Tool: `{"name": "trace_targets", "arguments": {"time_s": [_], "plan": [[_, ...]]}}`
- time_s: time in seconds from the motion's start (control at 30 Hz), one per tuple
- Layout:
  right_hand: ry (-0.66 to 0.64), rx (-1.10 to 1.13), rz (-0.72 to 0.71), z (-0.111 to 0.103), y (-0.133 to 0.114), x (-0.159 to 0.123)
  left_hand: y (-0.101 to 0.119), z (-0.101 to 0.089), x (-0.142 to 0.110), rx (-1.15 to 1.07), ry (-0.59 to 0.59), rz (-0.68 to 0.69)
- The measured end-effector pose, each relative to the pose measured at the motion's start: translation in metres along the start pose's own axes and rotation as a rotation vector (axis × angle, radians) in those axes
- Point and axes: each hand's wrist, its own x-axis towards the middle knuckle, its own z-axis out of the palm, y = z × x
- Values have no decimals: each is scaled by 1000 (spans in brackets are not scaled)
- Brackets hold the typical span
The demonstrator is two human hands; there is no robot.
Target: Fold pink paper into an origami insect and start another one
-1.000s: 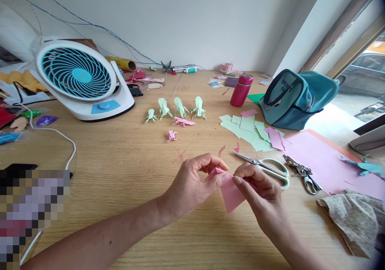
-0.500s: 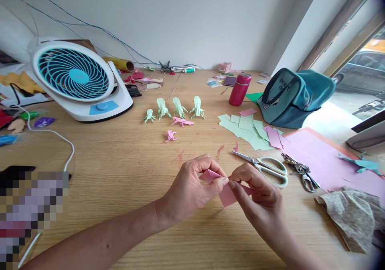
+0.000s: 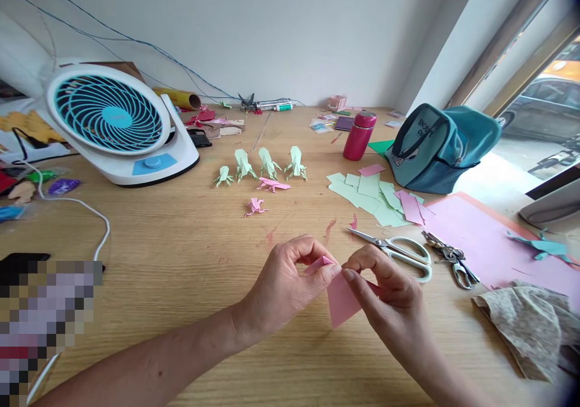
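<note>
A folded piece of pink paper [image 3: 343, 300] is pinched between both hands above the near part of the table. My left hand [image 3: 292, 283] grips its left side with thumb and forefinger, and a pink fold shows behind the thumb. My right hand [image 3: 387, 289] pinches the upper edge close to the left fingertips; its fingers hide the paper's right side. Behind my right hand lie scissors [image 3: 410, 256] with white handles, tips toward the left. Farther back stand several pale green origami insects [image 3: 269, 164], with a pink origami insect [image 3: 273, 185] and a smaller pink origami figure [image 3: 256, 206] in front.
Green paper pieces [image 3: 369, 192], keys [image 3: 446, 253], a pink sheet [image 3: 480, 232] and a crumpled cloth [image 3: 525, 325] lie to the right. A red flask [image 3: 360, 135] and a teal bag [image 3: 446, 147] stand behind. At the left is a white fan [image 3: 122, 123] beside a white cable [image 3: 102, 214].
The pink paper has turned between my fingers, so more of its face hangs below them. Both hands keep their pinch and have barely moved.
</note>
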Motion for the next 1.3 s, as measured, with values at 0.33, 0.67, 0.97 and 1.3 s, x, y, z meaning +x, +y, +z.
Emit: {"name": "trace_targets", "arguments": {"time_s": [0.33, 0.67, 0.97, 1.3], "plan": [[-1, 21, 62, -1, 0, 0, 1, -5, -1, 25, 18, 31], [-50, 138, 196, -4, 2, 2, 0, -7, 0, -47, -20, 66], [-80, 340, 327, -5, 6, 2, 4, -8, 1, -39, 0, 85], [-55, 259, 266, -3, 3, 1, 1, -6, 0, -26, 48, 100]]}}
